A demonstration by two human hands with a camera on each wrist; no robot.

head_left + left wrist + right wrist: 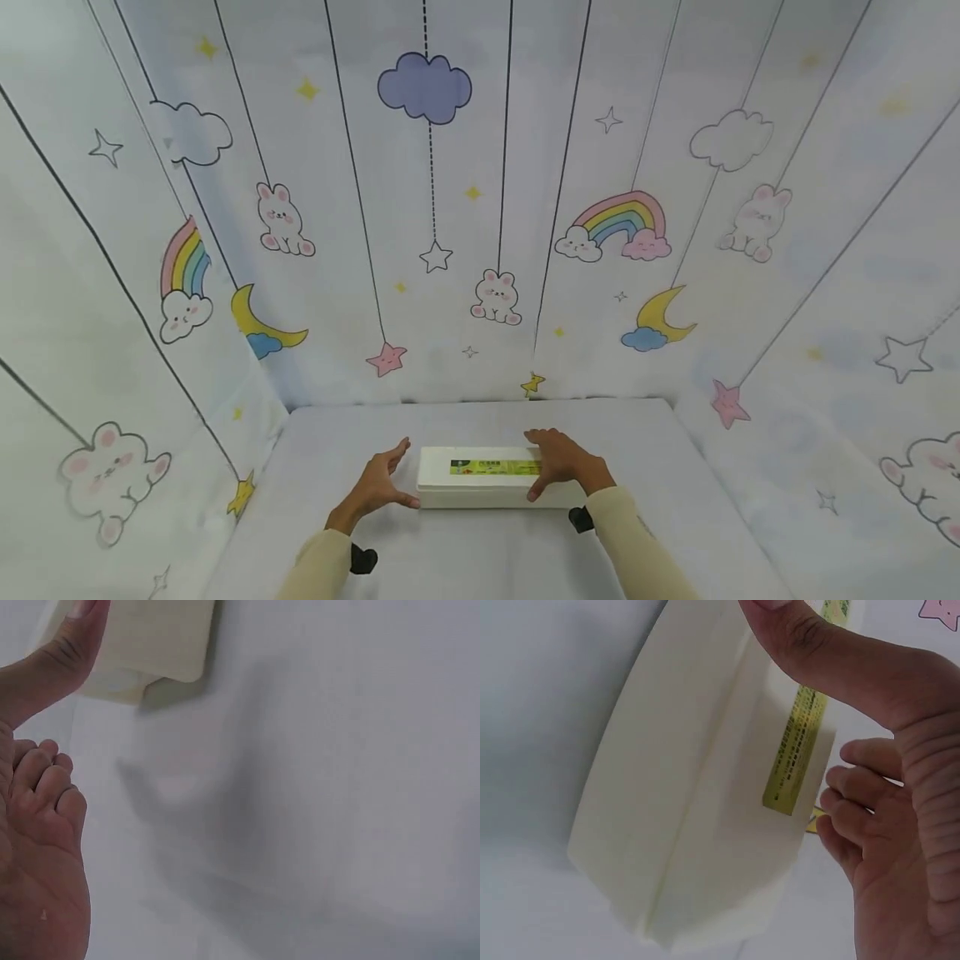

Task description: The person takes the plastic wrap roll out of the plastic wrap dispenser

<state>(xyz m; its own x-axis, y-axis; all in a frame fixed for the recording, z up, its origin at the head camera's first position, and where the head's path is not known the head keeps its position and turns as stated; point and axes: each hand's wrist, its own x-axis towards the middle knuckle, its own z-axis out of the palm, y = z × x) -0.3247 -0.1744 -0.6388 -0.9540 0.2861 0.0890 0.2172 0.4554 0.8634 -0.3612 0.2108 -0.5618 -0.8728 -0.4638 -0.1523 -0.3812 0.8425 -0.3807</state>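
Note:
A long white lidded box [480, 497] with a yellow-green printed label [487, 467] sits crosswise on the white table. My left hand [372, 485] is at its left end, thumb and fingers spread, the thumb tip right at the lower front corner. In the left wrist view, the thumb overlaps the end of the box [161, 637]. Spread over the right part of the box, my right hand [561, 462] has its thumb toward the front side and fingers by the far edge. The right wrist view shows a gap between those fingers [855, 802] and the box [697, 787].
A white cloth [480, 350] printed with rabbits, clouds, rainbows and stars hangs behind and at both sides of the table [480, 558]. Black pieces [363, 559] show by both wrists, below the cream sleeves [318, 567].

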